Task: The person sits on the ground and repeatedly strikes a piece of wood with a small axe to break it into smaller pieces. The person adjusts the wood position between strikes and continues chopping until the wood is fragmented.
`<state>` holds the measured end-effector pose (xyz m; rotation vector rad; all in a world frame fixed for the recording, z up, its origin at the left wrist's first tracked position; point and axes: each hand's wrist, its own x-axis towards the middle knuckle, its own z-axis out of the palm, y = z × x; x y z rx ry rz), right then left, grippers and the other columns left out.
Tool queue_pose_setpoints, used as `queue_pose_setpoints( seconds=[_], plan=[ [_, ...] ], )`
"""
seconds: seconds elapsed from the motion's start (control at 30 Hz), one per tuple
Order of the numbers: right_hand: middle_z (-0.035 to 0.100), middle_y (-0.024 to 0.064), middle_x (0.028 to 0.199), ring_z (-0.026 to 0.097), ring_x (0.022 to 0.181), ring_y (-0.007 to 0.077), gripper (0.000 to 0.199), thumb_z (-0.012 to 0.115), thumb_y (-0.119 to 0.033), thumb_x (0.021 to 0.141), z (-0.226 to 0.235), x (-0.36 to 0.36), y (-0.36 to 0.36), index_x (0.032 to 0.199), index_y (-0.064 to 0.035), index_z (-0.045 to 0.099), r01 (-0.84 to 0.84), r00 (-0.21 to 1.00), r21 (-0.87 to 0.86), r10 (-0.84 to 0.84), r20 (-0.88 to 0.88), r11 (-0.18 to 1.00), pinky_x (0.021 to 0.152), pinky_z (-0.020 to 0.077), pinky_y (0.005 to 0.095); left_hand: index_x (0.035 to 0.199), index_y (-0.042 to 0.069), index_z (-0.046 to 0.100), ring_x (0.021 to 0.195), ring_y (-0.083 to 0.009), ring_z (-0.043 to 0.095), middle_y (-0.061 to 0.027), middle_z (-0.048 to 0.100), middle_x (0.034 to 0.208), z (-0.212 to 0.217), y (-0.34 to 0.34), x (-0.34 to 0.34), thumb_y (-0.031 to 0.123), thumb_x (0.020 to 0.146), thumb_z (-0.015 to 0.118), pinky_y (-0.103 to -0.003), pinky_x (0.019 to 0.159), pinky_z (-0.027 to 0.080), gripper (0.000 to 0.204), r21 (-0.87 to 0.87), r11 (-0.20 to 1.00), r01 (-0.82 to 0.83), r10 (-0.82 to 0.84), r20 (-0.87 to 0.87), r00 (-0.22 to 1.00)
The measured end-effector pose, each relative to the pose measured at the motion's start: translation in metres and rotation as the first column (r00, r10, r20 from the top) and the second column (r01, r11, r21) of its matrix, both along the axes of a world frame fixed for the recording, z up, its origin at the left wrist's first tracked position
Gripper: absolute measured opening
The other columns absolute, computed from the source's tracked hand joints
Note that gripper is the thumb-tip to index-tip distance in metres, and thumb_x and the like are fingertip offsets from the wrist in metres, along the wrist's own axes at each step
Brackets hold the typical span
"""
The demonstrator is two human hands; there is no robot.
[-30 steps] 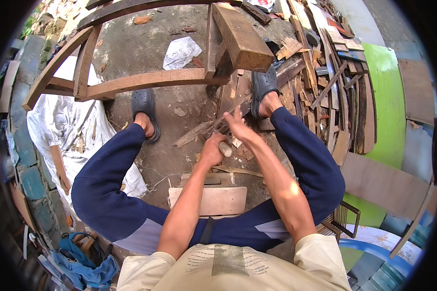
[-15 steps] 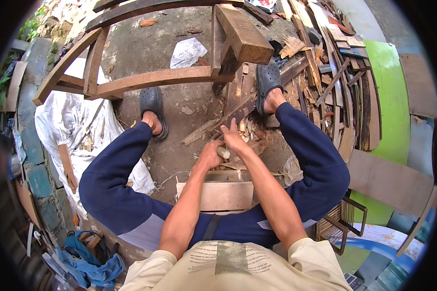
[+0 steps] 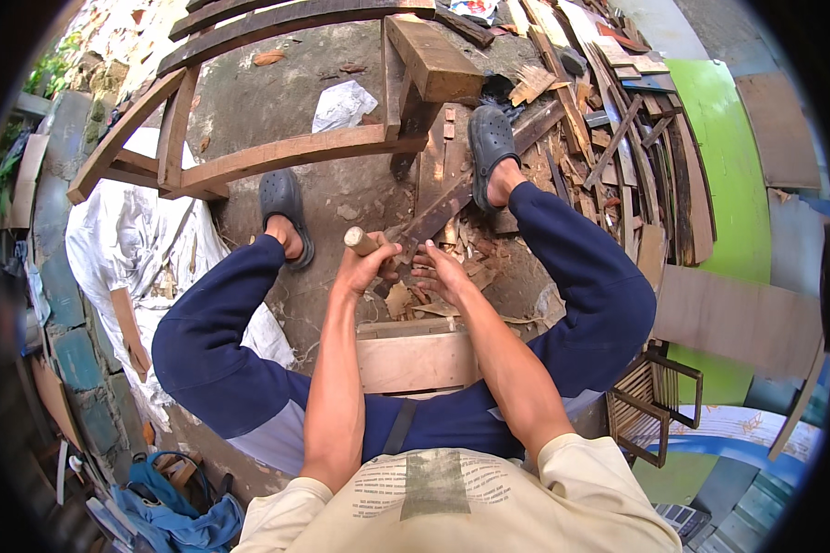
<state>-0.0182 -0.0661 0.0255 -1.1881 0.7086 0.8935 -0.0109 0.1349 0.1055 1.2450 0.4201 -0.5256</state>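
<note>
Left hand (image 3: 366, 267) clasped round cylindrical wooden handle (image 3: 360, 241); right hand (image 3: 441, 274) loosely spread.

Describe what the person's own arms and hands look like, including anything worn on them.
The left arm and right arm are bare below short cream sleeves, which look plain; the shirt bears dark print and a greyish-green block. The left hand and right hand are gloveless. No watch or bracelet shows.
</note>
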Motion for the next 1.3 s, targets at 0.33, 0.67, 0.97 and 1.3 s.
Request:
queue_pose_setpoints(
  seconds=[0.33, 0.67, 0.97, 1.3],
  plan=[
    [0.067, 0.0078, 0.097, 0.063, 0.08, 0.0152, 0.019, 0.062, -0.01, 0.096, 0.021, 0.009, 0.001, 0.113, 0.0006, 0.063, 0.278, 0.944, 0.008, -0.275, 0.184, 0.96, 0.068, 0.0547, 0.0299, 0.073, 0.008, 0.059, 0.057, -0.0114, 0.056, 0.0008, 0.054, 0.064, 0.043, -0.004, 0.001, 0.031, 0.082, 0.075, -0.03, 0.046, 0.051, 0.029, 0.077, 0.982, 0.17, -0.176, 0.067, 0.982],
    [0.067, 0.0035, 0.101, 0.063, 0.09, 0.0167, 0.021, 0.048, -0.02, 0.101, 0.048, -0.033, -0.034, 0.111, -0.0105, 0.063, 0.294, 0.952, 0.057, -0.297, 0.072, 0.954, 0.079, 0.0523, 0.0367, 0.07, 0.014, 0.053, 0.054, -0.0093, 0.047, 0.0042, 0.047, 0.061, 0.064, -0.049, 0.004, 0.036, 0.084, 0.074, -0.029, 0.045, 0.046, 0.034, 0.014, 0.944, 0.329, -0.329, 0.127, 0.936],
    [0.063, 0.0025, 0.102, 0.061, 0.097, 0.0163, 0.018, 0.062, -0.024, 0.098, 0.029, -0.04, -0.058, 0.11, -0.0104, 0.062, 0.16, 0.973, 0.074, -0.17, 0.156, 0.984, 0.082, 0.0506, 0.0343, 0.067, 0.009, 0.056, 0.052, -0.0104, 0.05, 0.0016, 0.053, 0.061, 0.037, -0.059, -0.003, 0.037, 0.083, 0.077, -0.029, 0.047, 0.04, 0.038, 0.12, 0.893, 0.433, -0.436, -0.003, 0.9],
    [0.068, 0.0027, 0.088, 0.065, 0.077, 0.0144, 0.026, 0.065, -0.017, 0.092, -0.081, -0.049, -0.068, 0.116, -0.0051, 0.065, 0.031, 0.983, -0.744, 0.113, 0.142, 0.667, 0.063, 0.0523, 0.0298, 0.069, 0.005, 0.061, 0.059, -0.0105, 0.048, 0.0002, 0.054, 0.063, 0.005, -0.049, -0.003, 0.038, 0.085, 0.078, -0.032, 0.054, 0.041, 0.041, 0.449, 0.866, 0.22, -0.221, -0.05, 0.974]
  ],
)
